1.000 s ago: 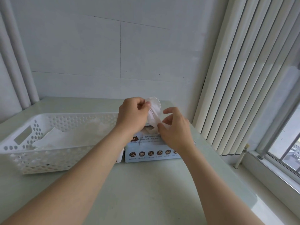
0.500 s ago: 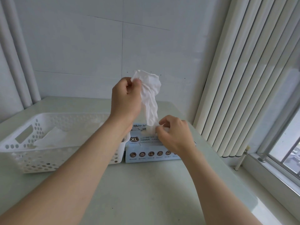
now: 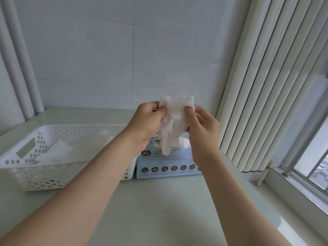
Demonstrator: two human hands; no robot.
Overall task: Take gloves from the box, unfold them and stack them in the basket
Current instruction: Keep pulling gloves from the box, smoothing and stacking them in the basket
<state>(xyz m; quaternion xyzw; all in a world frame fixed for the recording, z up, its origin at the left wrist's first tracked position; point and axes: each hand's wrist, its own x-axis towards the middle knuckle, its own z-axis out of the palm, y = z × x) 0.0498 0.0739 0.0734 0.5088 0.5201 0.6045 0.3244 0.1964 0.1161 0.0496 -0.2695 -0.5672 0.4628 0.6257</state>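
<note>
Single head-worn wide-angle view, facing forward and down; table [image 3: 159,210] close below, wall [image 3: 106,59] ahead.

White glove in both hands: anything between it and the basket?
Nothing visible. The thin white glove hangs from the left hand and right hand above the light-blue cardboard glove box; the white perforated plastic basket beside it is open-topped, holding only stacked gloves.

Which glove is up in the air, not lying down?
The glove pinched between the left hand and right hand, hanging above the box. The stacked gloves lie in the basket; the next glove pokes from the box.
</note>
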